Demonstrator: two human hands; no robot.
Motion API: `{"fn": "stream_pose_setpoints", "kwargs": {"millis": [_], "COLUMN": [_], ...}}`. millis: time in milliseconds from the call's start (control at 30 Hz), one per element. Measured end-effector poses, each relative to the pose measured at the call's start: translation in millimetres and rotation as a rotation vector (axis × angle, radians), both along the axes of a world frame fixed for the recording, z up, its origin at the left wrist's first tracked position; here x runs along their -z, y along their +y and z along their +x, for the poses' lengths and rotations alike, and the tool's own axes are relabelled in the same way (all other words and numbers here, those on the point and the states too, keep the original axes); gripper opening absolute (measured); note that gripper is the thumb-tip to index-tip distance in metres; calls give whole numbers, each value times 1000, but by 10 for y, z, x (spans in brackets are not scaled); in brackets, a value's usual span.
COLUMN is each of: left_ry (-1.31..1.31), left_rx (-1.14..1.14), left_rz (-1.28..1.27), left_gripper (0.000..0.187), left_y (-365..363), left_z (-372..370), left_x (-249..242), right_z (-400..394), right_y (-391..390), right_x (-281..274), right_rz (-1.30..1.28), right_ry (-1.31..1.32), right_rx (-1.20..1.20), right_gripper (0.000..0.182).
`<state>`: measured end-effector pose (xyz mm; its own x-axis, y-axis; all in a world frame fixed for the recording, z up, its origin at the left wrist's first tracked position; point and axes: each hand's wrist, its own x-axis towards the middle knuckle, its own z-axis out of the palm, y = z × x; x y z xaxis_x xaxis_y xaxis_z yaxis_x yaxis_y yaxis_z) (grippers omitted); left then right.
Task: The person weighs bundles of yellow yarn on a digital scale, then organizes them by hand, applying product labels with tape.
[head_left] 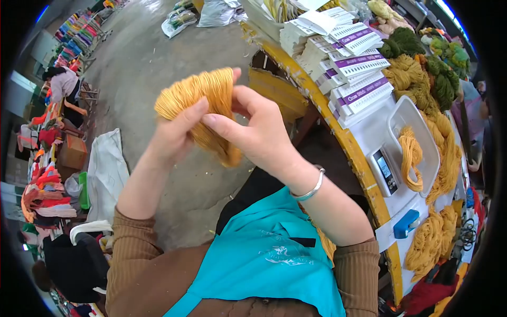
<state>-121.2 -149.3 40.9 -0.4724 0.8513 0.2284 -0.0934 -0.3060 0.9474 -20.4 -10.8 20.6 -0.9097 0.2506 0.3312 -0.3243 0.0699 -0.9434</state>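
A skein of golden yellow thread [193,92] is held up in front of me, spread into a fan of many strands with its lower end hanging down, slightly blurred. My left hand [177,129] grips it from the left side, thumb across the front. On the other side my right hand [259,127] has its thumb on the strands and its fingers behind, partly hidden. Both thumbs nearly meet at the middle of the skein.
At right, a table with a yellow edge [338,127] bears purple-and-white card stacks [359,58], a plastic tray [432,164] with a yellow skein [409,153], a digital scale [384,171], a blue device [406,224] and more yarn. Another person [63,87] bends at far left.
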Motion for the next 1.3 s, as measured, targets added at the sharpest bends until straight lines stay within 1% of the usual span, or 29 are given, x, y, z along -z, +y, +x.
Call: {"fn": "stream_pose_setpoints", "kwargs": {"millis": [33,67,133,167,200,233,267,300,367,400,467,500,533,567,600,633,667,733,767,833,867,900,933,1000,1067,1167,1300], "left_ry": [-30,-18,-119,-325,-329,-358,-392,-407,-327,-307,-377,-431,-491,-496,-480,-463,-464,-700,-695,-772,-806,-846,-837,-945,-952,-920,-919], "left_rx": [11,-1,-26,-31,-20,-55,-81,-44,-135,-142,-110,-114,-156,-143,-75,-11,-7,171,156,291,357,323,304,311,280,359,335], "left_rz": [14,32,37,29,33,24,14,15,-69,-64,-53,-50,-102,-102,-66,-31,-31,105,106,239,306,306,311,450,452,356,412], "left_gripper": [52,52,48,42,42,39,36,36,33,26,23,21,18,18,16,16,16,15,15,15,16,19,19,21,24,27,27], "left_y": [20,21,55,3,3,42,100,139,178,211,242,262,284,288,268,258,260,211,187,158,112,44,-25,-149,-213,-201,-229], "left_z": [34,31,109,72,83,118,165,212,257,255,222,234,274,273,243,216,204,166,153,103,62,20,-45,-175,-177,-97,-129], "left_x": [69,179,261,381,406,427,460,477,496,530,589,604,560,585,615,633,637,629,642,719,742,746,781,847,851,885,836], "right_z": [36,37,38,53,60,82,92,131,153,182,215,259,283,294,306,317,324,299,307,351,356,358,371,382,362,283,251], "right_y": [-33,-24,6,17,40,68,70,91,107,118,151,189,211,222,236,261,291,313,314,383,411,493,557,694,738,738,831], "right_x": [32,96,243,282,305,304,323,359,408,415,379,342,342,344,346,358,383,393,355,299,271,304,239,210,111,57,-44], "right_rz": [-74,-65,-229,-397,-548,-696,-669,-594,-527,-530,-899,-1041,-1035,-937,-839,-837,-923,-1096,-1102,-1052,-1005,-1049,-994,-908,-846,-794,-733], "right_ry": [-25,-27,-38,-8,12,33,38,2,23,30,-5,-61,-61,-89,-118,-117,-71,19,-7,-100,-155,-153,-208,-259,-317,-333,-304], "right_rx": [32,32,92,67,25,-7,23,32,91,125,26,-16,1,3,1,8,-51,-191,-178,-202,-115,-190,-177,-210,-205,-232,-204], "right_gripper": [27,27,19,15,16,17,19,18,12,8,8,9,9,9,9,9,7,5,6,8,10,10,8,16,22,24,27]}}
